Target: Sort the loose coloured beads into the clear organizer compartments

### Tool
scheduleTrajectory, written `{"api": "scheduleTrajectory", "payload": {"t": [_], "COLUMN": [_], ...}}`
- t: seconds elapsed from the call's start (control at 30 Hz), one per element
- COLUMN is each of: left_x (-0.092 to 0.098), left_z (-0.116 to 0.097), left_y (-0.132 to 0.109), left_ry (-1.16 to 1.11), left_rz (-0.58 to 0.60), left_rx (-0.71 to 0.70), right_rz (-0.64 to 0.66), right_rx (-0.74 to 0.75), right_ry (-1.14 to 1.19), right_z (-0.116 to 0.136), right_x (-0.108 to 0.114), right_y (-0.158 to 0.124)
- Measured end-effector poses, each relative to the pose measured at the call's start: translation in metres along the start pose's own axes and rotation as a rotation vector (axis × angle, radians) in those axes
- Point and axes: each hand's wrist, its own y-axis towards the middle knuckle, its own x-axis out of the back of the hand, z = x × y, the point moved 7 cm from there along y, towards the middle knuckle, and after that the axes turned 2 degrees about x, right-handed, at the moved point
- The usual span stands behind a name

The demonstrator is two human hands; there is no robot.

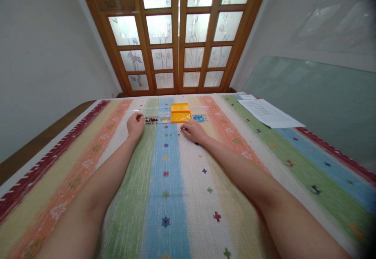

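Observation:
My left hand (135, 126) is closed in a curl at the left end of a clear compartment box, beside its dark red beads (151, 120). Whatever its fingertips hold is too small to make out. My right hand (193, 131) rests low on the cloth in front of an open orange box (179, 107), thumb and fingers pinched together. A tiny dark speck shows at those fingertips, but I cannot tell what it is. Pale beads (186, 116) lie in the orange box. Yellow beads (164, 120) sit left of it, blue beads (199, 118) to its right.
A striped, patterned tablecloth (167, 184) covers the table. Tiny loose bits, one blue and one dark, lie on it just before the boxes. Printed paper sheets (267, 113) lie at the far right. Beyond the table stand wood-framed glass doors (179, 35), with walls either side.

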Motion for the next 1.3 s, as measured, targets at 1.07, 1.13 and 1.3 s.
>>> {"api": "scheduleTrajectory", "payload": {"t": [1.07,1.13,1.3], "left_x": [-0.016,-0.02,-0.026], "left_z": [-0.04,-0.052,-0.062], "left_y": [-0.019,-0.027,-0.036], "left_ry": [0.108,0.101,0.09], "left_rz": [0.06,0.105,0.179], "left_rx": [-0.342,-0.409,-0.494], "right_rz": [0.142,0.153,0.207], "right_rx": [0.139,0.163,0.26], "right_ry": [0.016,0.026,0.03], "right_z": [0.029,0.035,0.045], "right_x": [-0.004,-0.005,-0.013], "right_y": [-0.001,-0.001,-0.004]}}
